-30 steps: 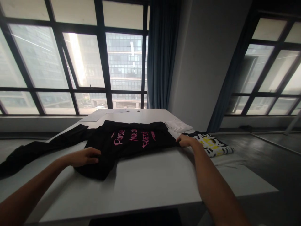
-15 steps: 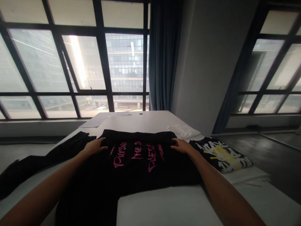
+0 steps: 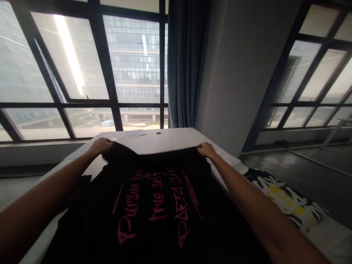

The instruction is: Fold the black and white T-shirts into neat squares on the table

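Observation:
A black garment with pink lettering (image 3: 156, 194) spreads over the table from its far part toward me. My left hand (image 3: 102, 146) is closed on its far left corner, and my right hand (image 3: 205, 149) pinches the far right one. Between the two hands the far edge is raised and sags in the middle. More of the lettering shows, running lengthwise on the cloth. The near end of the garment runs out of the picture at the bottom.
The white table (image 3: 165, 141) has papers (image 3: 123, 135) at its far left. On the right lies a folded black garment with white and yellow print (image 3: 288, 200), with white cloth (image 3: 330, 234) by it. Windows, a blue curtain (image 3: 184, 66) and a pillar stand beyond.
Both hands have moved up and away with the garment's far edge, lifting and stretching it. The folded-back top has opened out and more lettering is visible. The view has shifted closer.

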